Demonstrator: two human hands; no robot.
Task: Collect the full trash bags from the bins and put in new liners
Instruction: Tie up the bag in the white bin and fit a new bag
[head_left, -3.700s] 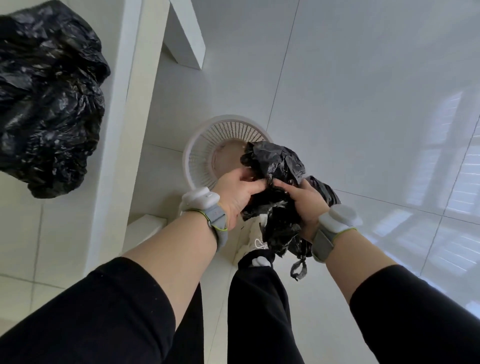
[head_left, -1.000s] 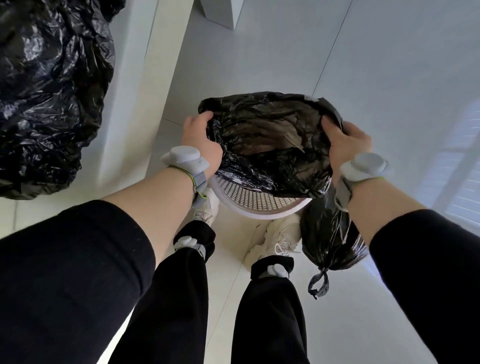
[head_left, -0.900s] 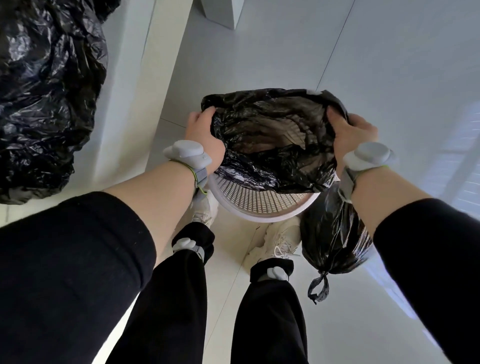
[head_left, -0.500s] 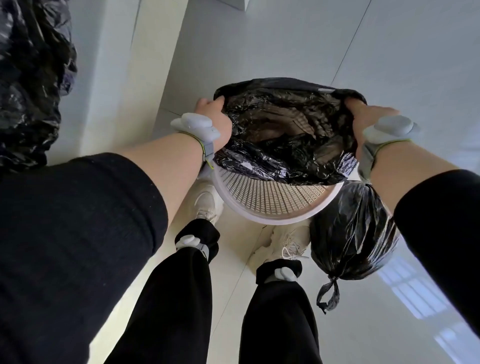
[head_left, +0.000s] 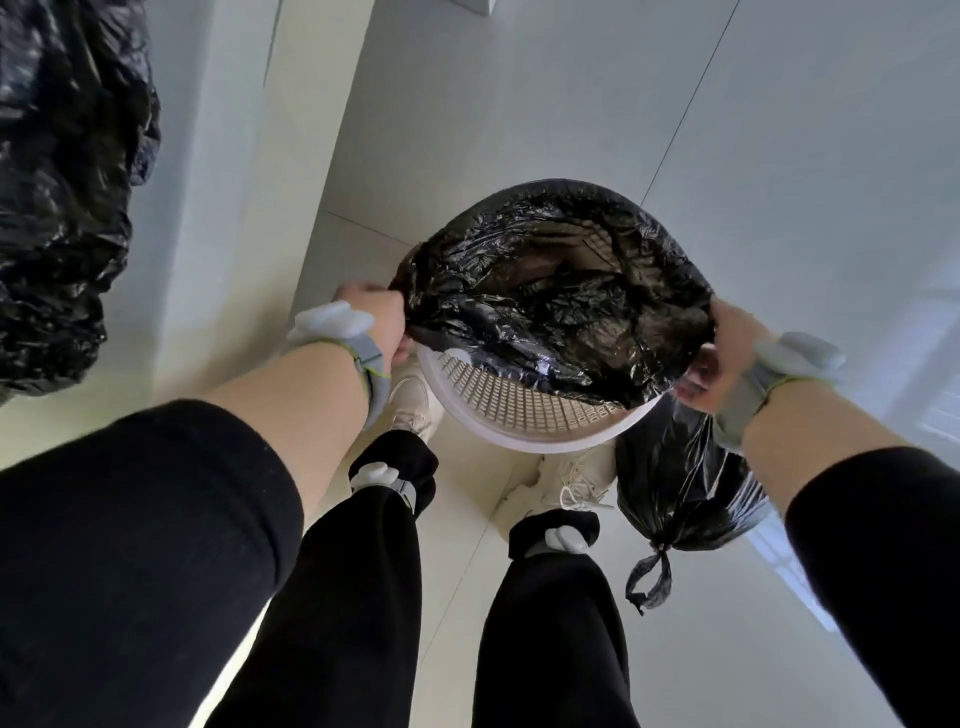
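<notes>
Nearest, black sleeves and trouser legs, white shoes on the pale tile floor (head_left: 779, 130). Tied full bag (head_left: 680, 483) hangs under the right wrist, beside the bin (head_left: 524, 415). Left hand (head_left: 382, 325) grip pinches the left edge of the black liner (head_left: 561, 301); right hand (head_left: 724, 348) grip pinches the right edge. Liner mouth is stretched open over the white mesh bin, near rim uncovered. Big black bag (head_left: 57, 182) far left.

**Hidden and cut-off items**

- Large black bag (head_left: 57, 197): cropped by top and left edges.
- Basket (head_left: 524, 410): far rim and inside mostly covered by liner (head_left: 550, 306).
- Left hand (head_left: 382, 325): fingertips concealed behind liner.
- Tied bag (head_left: 675, 493): top behind right hand (head_left: 724, 353).
- Shoes: partly under basket.
</notes>
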